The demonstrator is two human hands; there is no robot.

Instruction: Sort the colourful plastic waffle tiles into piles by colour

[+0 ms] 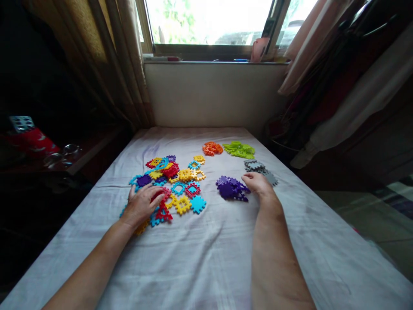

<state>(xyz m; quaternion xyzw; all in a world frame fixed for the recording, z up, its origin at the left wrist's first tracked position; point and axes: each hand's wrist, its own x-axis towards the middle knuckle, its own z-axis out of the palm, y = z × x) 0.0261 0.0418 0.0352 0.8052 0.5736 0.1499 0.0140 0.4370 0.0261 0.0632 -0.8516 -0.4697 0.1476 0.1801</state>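
My left hand (143,204) rests over the near left of a mixed pile of red, yellow, blue and purple plastic pieces (183,205), its fingers apart. Nothing shows in its grasp. My right hand (260,184) has its fingers closed beside the right edge of a purple pile (230,188); what it holds, if anything, is hidden. Just behind that hand lie grey pieces (254,165). Farther back sit an orange pile (212,149) and a lime green pile (239,149), side by side.
A white sheet (200,258) covers the surface under the pieces. Behind it stand a pale wall (213,94) and a window. A brown curtain (116,64) hangs at left, clothes at right. A dark shelf with a red item (35,142) is at far left.
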